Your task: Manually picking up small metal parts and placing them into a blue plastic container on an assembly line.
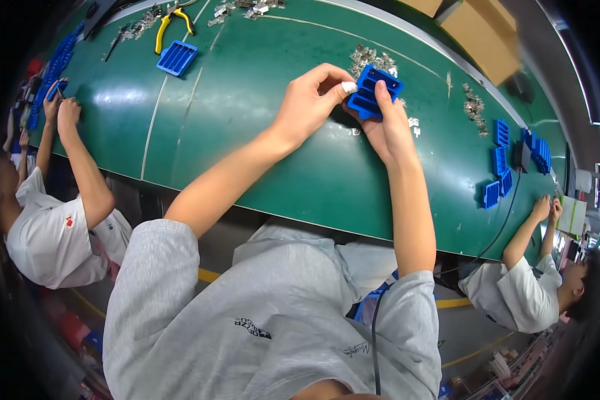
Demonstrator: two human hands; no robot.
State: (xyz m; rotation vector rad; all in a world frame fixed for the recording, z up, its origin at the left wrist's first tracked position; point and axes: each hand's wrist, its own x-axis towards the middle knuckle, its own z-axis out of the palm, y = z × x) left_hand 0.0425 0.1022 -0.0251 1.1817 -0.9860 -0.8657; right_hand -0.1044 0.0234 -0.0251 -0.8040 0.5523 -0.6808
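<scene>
So both hands are working mid-assembly — the right hand (388, 127) is gripping a blue ribbed plastic block (374, 92) above the green bench mat (260, 100), the left hand (311, 101) pinching at its edge — looks like careful seating is coming next.

A long green table (260, 87) runs across the view. At its far left lie yellow-handled pliers (173, 21) beside a blue slotted tray (177, 57). Small heaps of metal clips (474, 105) sit toward the right, near a cluster of blue trays (501, 160). Cardboard boxes (481, 33) stand beyond the far edge.
</scene>
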